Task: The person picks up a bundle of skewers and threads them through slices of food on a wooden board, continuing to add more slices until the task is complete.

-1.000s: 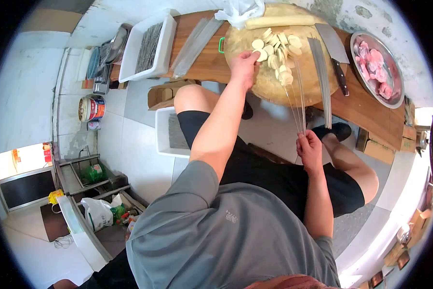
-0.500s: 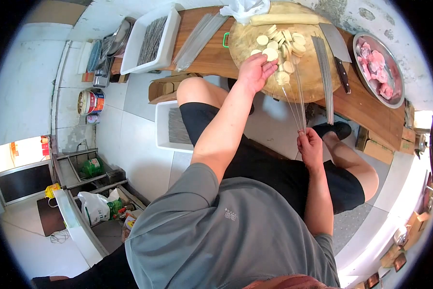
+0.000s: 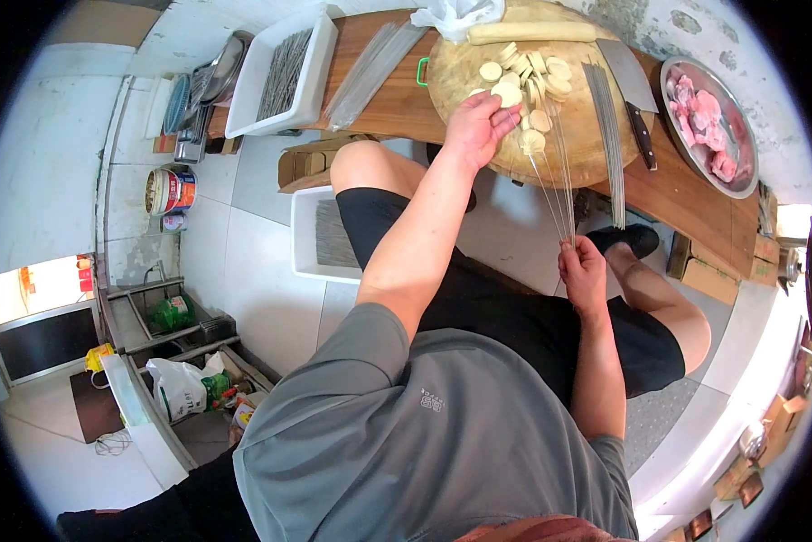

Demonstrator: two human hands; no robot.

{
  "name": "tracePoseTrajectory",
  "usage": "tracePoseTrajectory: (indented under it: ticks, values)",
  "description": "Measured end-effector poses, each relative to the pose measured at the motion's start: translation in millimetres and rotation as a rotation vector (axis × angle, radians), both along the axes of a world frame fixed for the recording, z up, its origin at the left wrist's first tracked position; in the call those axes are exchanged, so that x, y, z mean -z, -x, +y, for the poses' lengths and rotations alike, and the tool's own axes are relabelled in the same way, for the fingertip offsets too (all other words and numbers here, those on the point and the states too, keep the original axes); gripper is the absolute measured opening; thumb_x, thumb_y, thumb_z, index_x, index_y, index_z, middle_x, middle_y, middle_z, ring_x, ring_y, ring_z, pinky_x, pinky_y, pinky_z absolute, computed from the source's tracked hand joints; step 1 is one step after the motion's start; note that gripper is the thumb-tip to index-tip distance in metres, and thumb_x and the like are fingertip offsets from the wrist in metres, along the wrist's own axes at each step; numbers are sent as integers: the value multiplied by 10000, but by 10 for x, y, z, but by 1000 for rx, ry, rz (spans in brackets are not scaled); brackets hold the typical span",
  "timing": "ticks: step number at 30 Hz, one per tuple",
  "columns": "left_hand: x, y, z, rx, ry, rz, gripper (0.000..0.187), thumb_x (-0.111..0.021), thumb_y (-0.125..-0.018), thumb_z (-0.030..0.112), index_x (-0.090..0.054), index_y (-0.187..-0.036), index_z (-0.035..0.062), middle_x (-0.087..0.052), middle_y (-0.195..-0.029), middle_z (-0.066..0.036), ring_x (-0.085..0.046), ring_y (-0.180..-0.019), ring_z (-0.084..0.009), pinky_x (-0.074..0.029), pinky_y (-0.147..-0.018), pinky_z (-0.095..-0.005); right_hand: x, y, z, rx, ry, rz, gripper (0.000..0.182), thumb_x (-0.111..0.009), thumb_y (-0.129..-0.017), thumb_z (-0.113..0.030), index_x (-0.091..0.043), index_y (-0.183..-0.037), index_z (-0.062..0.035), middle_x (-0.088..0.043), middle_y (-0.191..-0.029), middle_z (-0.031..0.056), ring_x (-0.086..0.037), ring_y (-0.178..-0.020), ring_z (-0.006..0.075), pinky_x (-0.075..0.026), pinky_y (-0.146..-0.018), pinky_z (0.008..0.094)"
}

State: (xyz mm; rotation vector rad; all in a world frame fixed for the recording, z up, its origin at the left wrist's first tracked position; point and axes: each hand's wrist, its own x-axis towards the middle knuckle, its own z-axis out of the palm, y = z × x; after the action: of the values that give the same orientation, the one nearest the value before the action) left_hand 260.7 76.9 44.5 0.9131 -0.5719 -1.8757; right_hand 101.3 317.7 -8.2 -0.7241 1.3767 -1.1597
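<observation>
In the head view, my left hand (image 3: 478,128) pinches a pale round slice (image 3: 506,94) over the round wooden chopping board (image 3: 460,68). My right hand (image 3: 583,267), lower and to the right, is closed around the ends of several thin metal skewers (image 3: 559,203). They fan upward toward the board, and a slice (image 3: 532,142) sits at the tip of one. More round slices (image 3: 558,79) lie in a loose heap beyond my left hand. A bundle of skewers (image 3: 607,144) lies across the board's right side.
A long pale roll (image 3: 532,33) and a cleaver (image 3: 629,81) lie at the board's far side. To the right is a metal bowl of raw meat (image 3: 708,122). Left are bagged skewers (image 3: 374,72) and a white tub of skewers (image 3: 320,68). Another white tub (image 3: 306,235) stands below.
My left hand has barely moved, still with the slice in its fingers. My right hand and the skewers have shifted only very slightly.
</observation>
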Motion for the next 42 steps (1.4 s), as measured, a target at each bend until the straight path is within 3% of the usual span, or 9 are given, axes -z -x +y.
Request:
tracePoseTrajectory:
  ticks: [4, 16, 21, 30, 42]
  values:
    - [7, 8, -7, 17, 31, -13, 266, -495, -933, 52, -459, -1166, -70, -581, -1118, -191, -609, -1025, -311, -528, -861, -391, -11, 1, 1, 2, 2, 30, 120, -524, -956, -144, -566, -950, -32, -479, -625, -38, -405, -516, 40, -313, -461, 189]
    - [-71, 40, 38, 59, 129, -93, 310, -523, -925, 65, -499, -1194, -88, -617, -1092, -161, -639, -950, -242, -545, -815, -335, -33, -11, 5, 9, -17, -5, 130, -529, -959, -167, -554, -919, -46, -476, -622, -38, -398, -511, 39, -312, -456, 185]
    - [-71, 32, 28, 51, 127, -67, 319, -526, -923, 69, -491, -1193, -96, -617, -1078, -159, -641, -941, -239, -554, -793, -322, -2, -13, 7, 36, 4, -117, 128, -529, -960, -172, -550, -916, -54, -470, -621, -39, -390, -506, 39, -301, -451, 182]
    - [-41, 32, 36, 27, 75, -18, 323, -544, -913, 68, -491, -1183, -100, -614, -1070, -160, -639, -938, -248, -556, -784, -323, 26, -12, 19, 43, -10, -18, 138, -536, -958, -184, -551, -901, -58, -492, -628, -30, -396, -508, 38, -295, -451, 177]
    - [-67, 49, 49, 79, 115, -92, 307, -568, -914, 86, -531, -1172, -76, -636, -1050, -144, -650, -915, -224, -548, -751, -297, -36, -16, 9, 51, -39, -133, 160, -538, -960, -203, -538, -867, -74, -479, -621, -32, -375, -490, 39, -283, -434, 186]
